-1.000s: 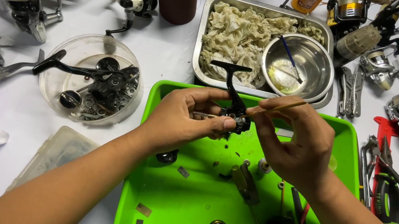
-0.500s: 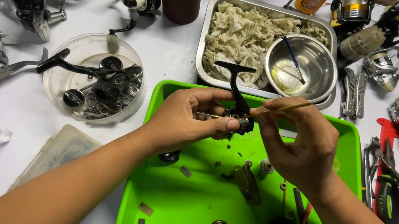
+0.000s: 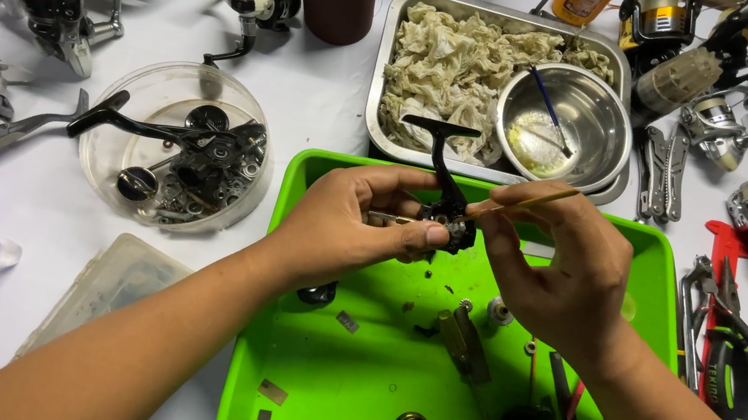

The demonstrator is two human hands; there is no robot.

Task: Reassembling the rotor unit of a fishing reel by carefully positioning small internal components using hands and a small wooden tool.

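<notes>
— What are the hands doing?
— Left hand (image 3: pixel 347 226) grips a black reel body (image 3: pixel 445 213) above a green tray (image 3: pixel 311 369); right hand (image 3: pixel 563 268) holds a thin wooden stick (image 3: pixel 525 203) against it.

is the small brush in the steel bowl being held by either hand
No, the blue brush lies alone in the steel bowl, while the left hand holds a black reel part and the right hand a thin wooden stick.

Single head-worn view, looks steeply down from the person's own position, close over the green tray (image 3: pixel 278 324) on the white table (image 3: pixel 311 102). Both forearms enter from the bottom edge. Far table edge is cropped at the top.
</notes>
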